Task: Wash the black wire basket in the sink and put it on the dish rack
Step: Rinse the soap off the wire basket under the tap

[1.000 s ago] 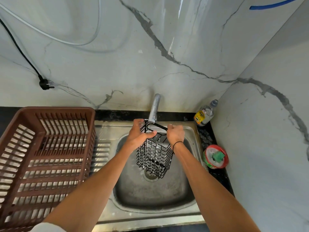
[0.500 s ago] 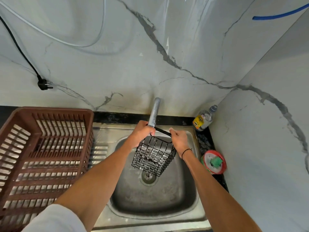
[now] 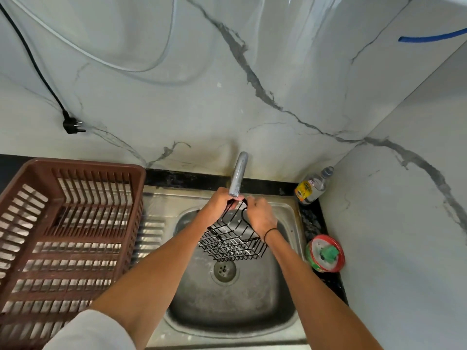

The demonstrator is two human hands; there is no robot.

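Note:
The black wire basket (image 3: 232,242) hangs tilted over the steel sink (image 3: 290,314), just under the spout of the grey tap (image 3: 238,176). My left hand (image 3: 219,205) grips the basket's upper rim on the left side. Right beside it, my right hand (image 3: 260,214) grips the rim's right side, fingers curled round the wire. The basket's bottom grid faces toward me, above the drain (image 3: 224,270). The brown plastic dish rack (image 3: 38,170) stands on the counter to the left of the sink, with nothing inside it.
A bottle (image 3: 312,186) stands at the back right corner. A red-rimmed tub with a green scrubber (image 3: 326,252) sits right of the sink. A black plug (image 3: 72,125) and cables hang on the marble wall. The side wall is close on the right.
The basket has tipped from hanging upright to lying more level, its bottom swung toward me. Both hands moved closer together near the tap spout.

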